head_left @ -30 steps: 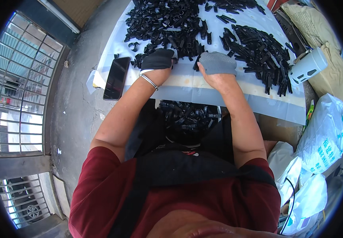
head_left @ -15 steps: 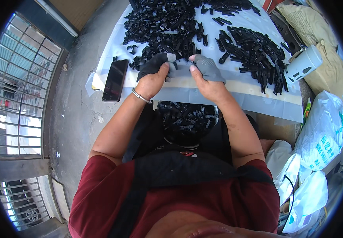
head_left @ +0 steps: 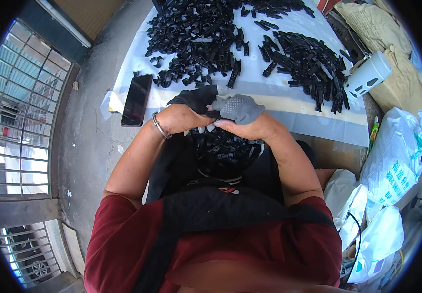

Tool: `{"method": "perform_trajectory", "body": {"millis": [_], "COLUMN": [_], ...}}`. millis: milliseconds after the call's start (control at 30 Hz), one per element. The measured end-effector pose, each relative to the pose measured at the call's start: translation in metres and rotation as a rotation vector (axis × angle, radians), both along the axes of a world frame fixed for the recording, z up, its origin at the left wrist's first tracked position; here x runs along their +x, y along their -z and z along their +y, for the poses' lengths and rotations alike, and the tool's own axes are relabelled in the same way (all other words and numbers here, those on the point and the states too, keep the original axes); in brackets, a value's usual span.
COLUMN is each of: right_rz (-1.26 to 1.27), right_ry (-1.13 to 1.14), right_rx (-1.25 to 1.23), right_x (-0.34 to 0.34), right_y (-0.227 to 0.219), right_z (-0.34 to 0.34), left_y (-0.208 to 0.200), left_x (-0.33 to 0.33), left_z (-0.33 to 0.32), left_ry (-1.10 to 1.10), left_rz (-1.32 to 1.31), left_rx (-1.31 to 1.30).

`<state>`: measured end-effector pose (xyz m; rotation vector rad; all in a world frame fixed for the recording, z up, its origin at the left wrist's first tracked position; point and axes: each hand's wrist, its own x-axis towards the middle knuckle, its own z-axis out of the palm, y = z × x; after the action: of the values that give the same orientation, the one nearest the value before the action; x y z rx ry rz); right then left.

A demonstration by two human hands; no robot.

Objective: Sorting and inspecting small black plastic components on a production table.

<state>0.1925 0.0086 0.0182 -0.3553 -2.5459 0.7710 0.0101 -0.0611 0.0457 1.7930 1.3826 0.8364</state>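
Both of my hands meet at the table's near edge, above a round container (head_left: 262,148) of black plastic parts held between my legs. My left hand (head_left: 184,115), in a black fingerless glove with a bangle at the wrist, is closed. My right hand (head_left: 242,115), in a grey dotted fingerless glove, presses against it, thumb toward the left thumb. Pinched between them is a small black plastic part (head_left: 214,115), mostly hidden by the fingers. Beyond the hands lies a large pile of curved black plastic pieces (head_left: 191,44).
A pile of long black clip-like parts (head_left: 308,63) lies on the right of the sheet-covered table (head_left: 338,129). A black phone (head_left: 137,100) rests at the left edge, and a pale blue cylinder (head_left: 369,75) stands at the right. White plastic bags (head_left: 391,161) crowd the right side.
My hands have come back from the pile toward me and drawn together, over the near edge and the container. The whole view has shifted slightly.
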Motion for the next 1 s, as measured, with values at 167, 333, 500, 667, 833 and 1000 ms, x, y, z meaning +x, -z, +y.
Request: {"method": "perform_trajectory", "body": {"millis": [167, 333, 500, 667, 833, 1000], "right_rz": [-0.042, 0.224, 0.071, -0.012, -0.077, -0.075], "right_ry": [0.284, 0.282, 0.304, 0.355, 0.385, 0.363], "right_rx": [-0.056, 0.086, 0.100, 0.344, 0.414, 0.428], "right_x": [-0.008, -0.015, 0.003, 0.001, -0.006, -0.001], "right_y": [-0.006, 0.007, -0.002, -0.004, 0.005, -0.002], "right_z": [-0.004, -0.006, -0.006, -0.013, -0.018, -0.011], "left_y": [0.019, 0.045, 0.042, 0.032, 0.031, 0.024], "left_x": [-0.003, 0.014, 0.011, 0.013, 0.028, 0.019], "left_z": [-0.005, -0.007, -0.005, -0.007, -0.004, 0.000], "left_ry": [-0.156, -0.407, -0.531, -0.490, -0.392, -0.316], "left_rz": [-0.171, -0.290, -0.535, -0.226, 0.061, 0.171], "left_rx": [-0.230, -0.058, -0.131, 0.038, 0.252, 0.205]}}
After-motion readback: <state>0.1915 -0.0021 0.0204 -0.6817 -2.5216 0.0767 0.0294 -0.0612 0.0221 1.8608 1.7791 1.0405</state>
